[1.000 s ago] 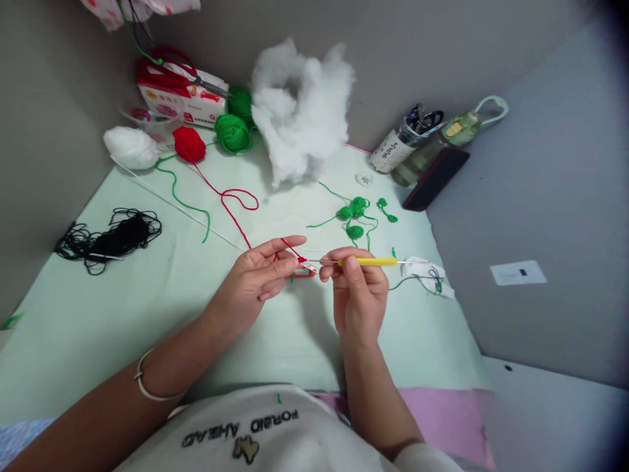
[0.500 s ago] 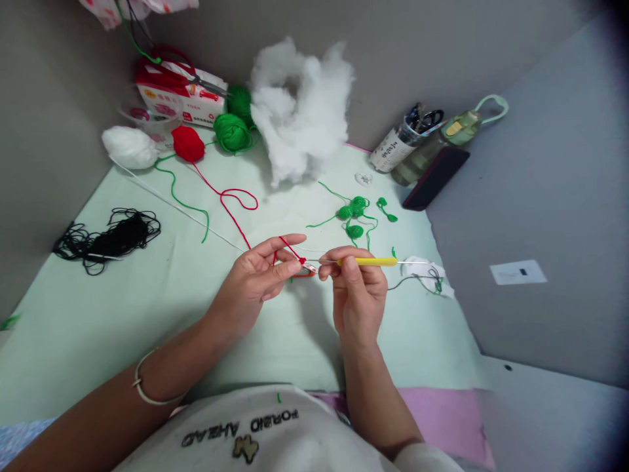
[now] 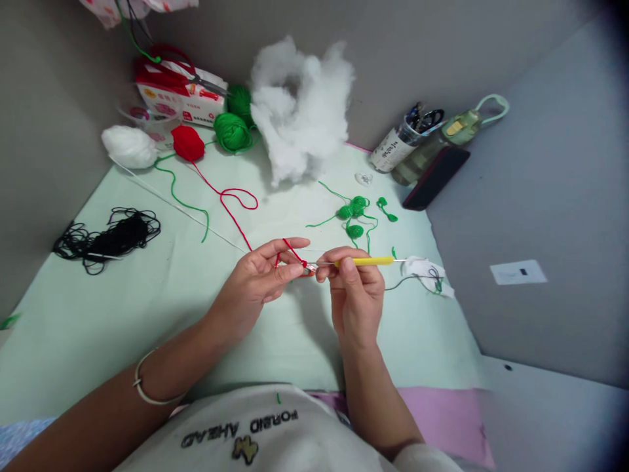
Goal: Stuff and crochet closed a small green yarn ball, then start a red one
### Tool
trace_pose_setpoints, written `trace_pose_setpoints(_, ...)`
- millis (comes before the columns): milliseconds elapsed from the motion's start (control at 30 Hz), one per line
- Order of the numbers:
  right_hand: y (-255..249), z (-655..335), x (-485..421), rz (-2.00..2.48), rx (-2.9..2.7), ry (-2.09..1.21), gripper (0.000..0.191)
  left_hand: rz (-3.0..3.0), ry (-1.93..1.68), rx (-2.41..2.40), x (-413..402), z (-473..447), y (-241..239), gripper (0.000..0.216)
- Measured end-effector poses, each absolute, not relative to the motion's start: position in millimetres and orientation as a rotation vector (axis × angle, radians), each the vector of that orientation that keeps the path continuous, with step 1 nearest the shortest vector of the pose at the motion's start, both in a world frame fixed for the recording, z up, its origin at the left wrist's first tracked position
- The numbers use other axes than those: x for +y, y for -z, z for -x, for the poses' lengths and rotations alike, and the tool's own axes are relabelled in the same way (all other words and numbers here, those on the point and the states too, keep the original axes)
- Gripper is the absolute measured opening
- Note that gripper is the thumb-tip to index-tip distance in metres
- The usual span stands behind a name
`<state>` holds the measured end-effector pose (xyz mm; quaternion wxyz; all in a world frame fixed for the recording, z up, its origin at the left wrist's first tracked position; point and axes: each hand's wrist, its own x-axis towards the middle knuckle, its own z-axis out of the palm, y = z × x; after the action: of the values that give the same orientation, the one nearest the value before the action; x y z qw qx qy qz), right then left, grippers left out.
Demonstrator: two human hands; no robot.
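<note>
My left hand (image 3: 263,275) pinches a small red crocheted piece (image 3: 304,265) between thumb and finger, and red yarn (image 3: 293,250) runs taut over its raised index finger. My right hand (image 3: 356,288) grips a crochet hook (image 3: 366,261) with a yellow handle, its metal shaft pointing left to the red piece. Whether a loop is on the hook's tip is too small to tell. Just under the fingertips shows a bit of orange and white. The red strand leads back over the table to a red yarn ball (image 3: 188,143).
White stuffing (image 3: 304,111) sits at the back, beside green yarn balls (image 3: 232,133). Small green crocheted pieces (image 3: 354,211) lie beyond my right hand. Black yarn (image 3: 111,237) and a white ball (image 3: 130,147) are on the left; a pen cup (image 3: 393,149) and phone (image 3: 436,177) on the right.
My right hand and the hook have shifted slightly left. My left hand's fingertips, with the red piece, have moved a little right and down.
</note>
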<state>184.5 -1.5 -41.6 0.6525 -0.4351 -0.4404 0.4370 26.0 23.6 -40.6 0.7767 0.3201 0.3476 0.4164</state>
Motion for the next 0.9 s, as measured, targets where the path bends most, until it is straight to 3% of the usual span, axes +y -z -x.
trace_pose_setpoints(67, 43, -182, -4, 1.012, -1.111, -0.915, 0.018, -0.7, -0.924, 0.781, 21, -29, 39, 0.035)
trace_pose_setpoints(167, 48, -180, -10, 1.116, -1.453, -0.538, 0.023, -0.667, -0.935, 0.807, 17, -33, 36, 0.051)
trace_pose_setpoints(267, 50, -182, -12, 1.151, -1.572, -0.304, 0.028, -0.567, -0.866, 0.762, 19, -31, 36, 0.048)
trace_pose_setpoints(400, 45, -189, -5, 1.106, -1.149, -0.682, 0.017, -0.502, -0.902, 0.741, 26, -26, 38, 0.034)
trace_pose_setpoints(500, 43, -186, 0, 1.055, -1.027, -0.927, 0.016, -0.576, -0.985, 0.791, 27, -27, 38, 0.044)
trace_pose_setpoints(600, 45, -180, -1, 1.035, -1.069, -0.955, 0.014, -0.648, -0.992, 0.822, 23, -31, 37, 0.053)
trace_pose_setpoints(900, 44, -181, -1, 1.003, -1.005, -1.045, 0.015, -0.702, -0.93, 0.789, 21, -32, 39, 0.026)
